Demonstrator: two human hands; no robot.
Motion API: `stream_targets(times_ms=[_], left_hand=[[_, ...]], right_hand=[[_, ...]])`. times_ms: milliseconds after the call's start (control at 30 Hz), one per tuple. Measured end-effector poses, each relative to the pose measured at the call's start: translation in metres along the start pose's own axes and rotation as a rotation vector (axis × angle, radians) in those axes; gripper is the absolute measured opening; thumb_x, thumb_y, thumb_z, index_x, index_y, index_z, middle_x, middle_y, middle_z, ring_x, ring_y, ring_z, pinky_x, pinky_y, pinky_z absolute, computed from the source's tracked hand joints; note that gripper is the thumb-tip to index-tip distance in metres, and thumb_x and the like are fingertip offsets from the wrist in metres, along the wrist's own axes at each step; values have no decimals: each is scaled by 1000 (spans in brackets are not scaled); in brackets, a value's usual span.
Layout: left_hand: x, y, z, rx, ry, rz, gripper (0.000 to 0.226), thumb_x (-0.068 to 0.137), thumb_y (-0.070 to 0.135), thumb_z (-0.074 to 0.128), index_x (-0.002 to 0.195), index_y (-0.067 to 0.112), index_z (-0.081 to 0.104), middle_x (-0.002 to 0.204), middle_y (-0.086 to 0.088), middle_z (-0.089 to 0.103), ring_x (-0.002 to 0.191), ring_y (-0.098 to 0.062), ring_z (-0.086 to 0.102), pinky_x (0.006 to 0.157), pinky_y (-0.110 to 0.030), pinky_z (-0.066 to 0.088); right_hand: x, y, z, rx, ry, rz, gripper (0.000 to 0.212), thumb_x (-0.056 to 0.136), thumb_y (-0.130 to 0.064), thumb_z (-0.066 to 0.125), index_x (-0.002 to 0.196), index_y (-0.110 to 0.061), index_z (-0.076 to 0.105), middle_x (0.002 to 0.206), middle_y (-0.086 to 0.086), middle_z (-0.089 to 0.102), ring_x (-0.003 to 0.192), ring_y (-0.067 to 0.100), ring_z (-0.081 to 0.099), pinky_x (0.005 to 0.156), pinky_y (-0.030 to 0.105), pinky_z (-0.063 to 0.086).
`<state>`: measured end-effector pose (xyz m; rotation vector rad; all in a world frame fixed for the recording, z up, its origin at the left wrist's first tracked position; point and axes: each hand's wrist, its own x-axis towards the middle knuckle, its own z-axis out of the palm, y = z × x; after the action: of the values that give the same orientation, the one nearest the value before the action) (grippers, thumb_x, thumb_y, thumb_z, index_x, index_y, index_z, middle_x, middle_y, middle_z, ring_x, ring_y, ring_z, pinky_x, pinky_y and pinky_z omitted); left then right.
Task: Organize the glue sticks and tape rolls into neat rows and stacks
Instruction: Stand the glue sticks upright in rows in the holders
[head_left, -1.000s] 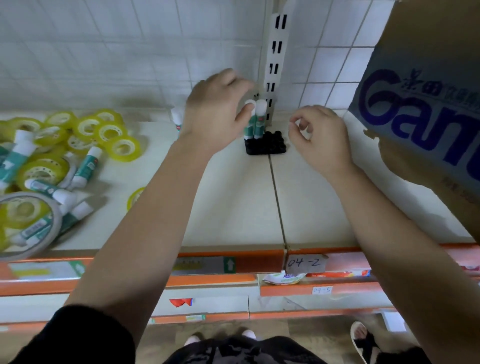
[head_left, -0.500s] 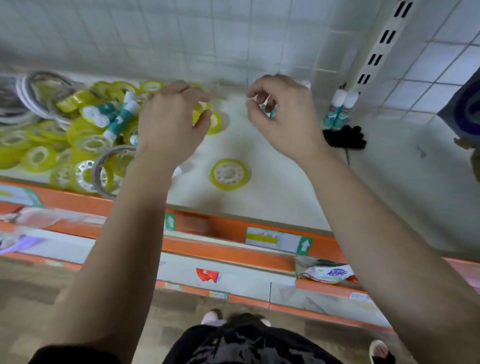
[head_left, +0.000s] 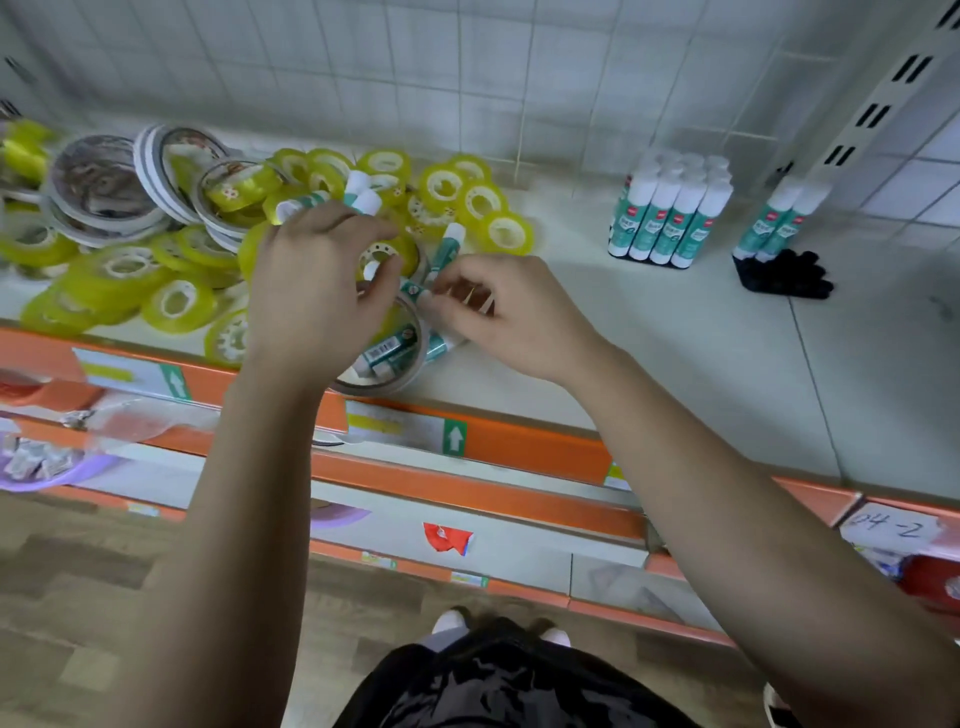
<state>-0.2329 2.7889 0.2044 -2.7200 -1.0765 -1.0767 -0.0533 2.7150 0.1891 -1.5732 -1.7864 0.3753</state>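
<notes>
Right hand (head_left: 511, 317) pinches the lower end of a green-and-white glue stick (head_left: 444, 252) near the white shelf's (head_left: 649, 338) front edge. Left hand (head_left: 311, 296) is curled just beside it; its grasp cannot be determined. Loose yellow tape rolls (head_left: 171, 301) crowd the left side. Upright glue sticks (head_left: 667, 221) stand at the back edge.

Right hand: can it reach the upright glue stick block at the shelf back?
Probably yes. Bare shelf lies between the right hand and the glue stick block, nothing standing in between. It does pinch a loose glue stick, though.
</notes>
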Motion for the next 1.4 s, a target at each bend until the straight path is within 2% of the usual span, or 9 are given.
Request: stream_targets(times_ms=[200, 333, 567, 767, 867, 1000, 1167, 1267, 1400], left_hand=[[-3, -6, -2, -36, 8, 24, 25, 90, 25, 58, 106, 11, 71, 103, -11, 68, 90, -37, 64, 75, -50, 52], [2, -12, -4, -62, 39, 11, 27, 90, 26, 57, 107, 11, 71, 102, -10, 68, 90, -35, 64, 74, -48, 52], [26, -26, -2, -61, 66, 1, 25, 90, 23, 57, 106, 11, 72, 99, -11, 68, 87, -33, 63, 73, -43, 51], [56, -38, 8, 27, -100, -45, 25, 89, 24, 60, 109, 13, 71, 99, -10, 68, 87, -34, 64, 76, -43, 52], [67, -38, 13, 66, -189, -91, 27, 86, 22, 64, 110, 13, 71, 102, -12, 67, 94, -36, 61, 77, -43, 49], [73, -37, 16, 69, -239, -122, 31, 80, 20, 72, 110, 13, 70, 104, -11, 68, 95, -36, 60, 78, -42, 48], [77, -32, 14, 3, -213, -70, 26, 80, 21, 73, 105, 13, 72, 101, -11, 71, 91, -32, 65, 81, -43, 52], [83, -21, 11, -109, -165, -13, 22, 84, 22, 71, 103, 11, 73, 98, -12, 69, 85, -30, 66, 80, -42, 51], [89, 4, 10, -330, -127, -6, 19, 86, 18, 69, 101, 8, 73, 94, -8, 71, 78, -19, 66, 82, -35, 54]], right_hand=[[2, -5, 10, 44, -18, 94, 24, 89, -22, 69, 111, -14, 67, 83, -7, 64, 74, 8, 58, 67, 13, 43], [4, -4, 4, 86, 56, 109, 16, 89, -18, 66, 105, -18, 68, 76, -4, 65, 67, 11, 58, 67, 26, 47], [9, 0, -12, 183, 276, 133, 10, 92, -17, 61, 89, -17, 70, 64, -4, 54, 60, 13, 48, 60, 25, 38], [12, 9, -21, 217, 321, 208, 13, 81, -13, 71, 92, -17, 65, 61, -13, 49, 57, 5, 43, 59, 21, 38], [13, 12, -24, 218, 318, 218, 11, 85, -20, 68, 91, -17, 61, 56, -3, 44, 54, 13, 41, 55, 28, 36], [13, 16, -25, 217, 310, 208, 11, 84, -29, 65, 89, -23, 58, 67, 23, 53, 66, 39, 53, 63, 48, 48], [11, 17, -32, 222, 303, 176, 5, 85, -35, 63, 88, -31, 64, 55, -9, 35, 66, 40, 56, 63, 52, 49], [7, 18, -42, 268, 297, 203, 8, 81, -29, 69, 89, -31, 66, 62, -14, 47, 66, 34, 58, 68, 50, 51], [-4, 21, -57, 311, 315, 266, 23, 78, -5, 68, 91, -24, 66, 84, 4, 67, 71, 16, 59, 71, 41, 51]])
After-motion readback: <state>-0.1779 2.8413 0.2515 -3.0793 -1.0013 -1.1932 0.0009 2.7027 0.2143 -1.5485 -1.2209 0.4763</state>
